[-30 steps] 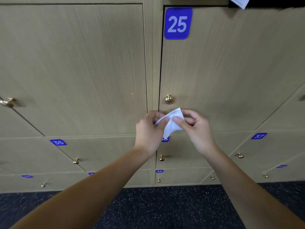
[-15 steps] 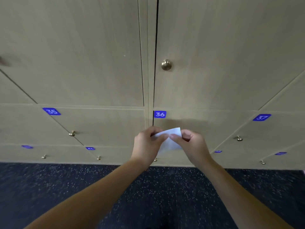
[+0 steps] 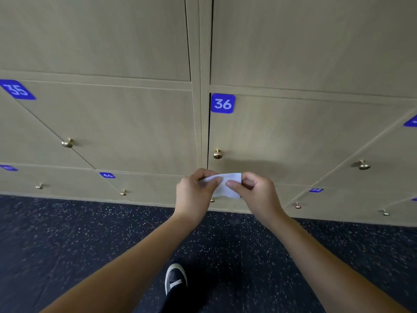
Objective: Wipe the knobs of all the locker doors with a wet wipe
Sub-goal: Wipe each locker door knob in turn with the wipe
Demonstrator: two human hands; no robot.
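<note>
Both hands hold a white wet wipe [image 3: 226,188] stretched between them in front of the beige lockers. My left hand [image 3: 195,194] pinches its left end, my right hand [image 3: 255,193] pinches its right end. The brass knob [image 3: 217,154] of the locker door marked 36 [image 3: 223,103] sits just above the wipe, a short gap away. More brass knobs show on the neighbouring doors: the left knob [image 3: 67,143], the right knob [image 3: 364,165], and small ones in the bottom row such as the low knob [image 3: 123,192]. One bottom-row knob [image 3: 212,200] peeks out under my left hand.
The locker wall fills the upper view, with blue number plates 35 [image 3: 17,89] and 46 [image 3: 107,175]. Below lies dark speckled floor [image 3: 90,233]. A dark shoe with a white toe [image 3: 175,279] stands on the floor between my forearms.
The view has tilted down from door 25 to door 36. Both hands dropped with the wipe, which is now pulled out flatter between them. The shoe has come into sight.
</note>
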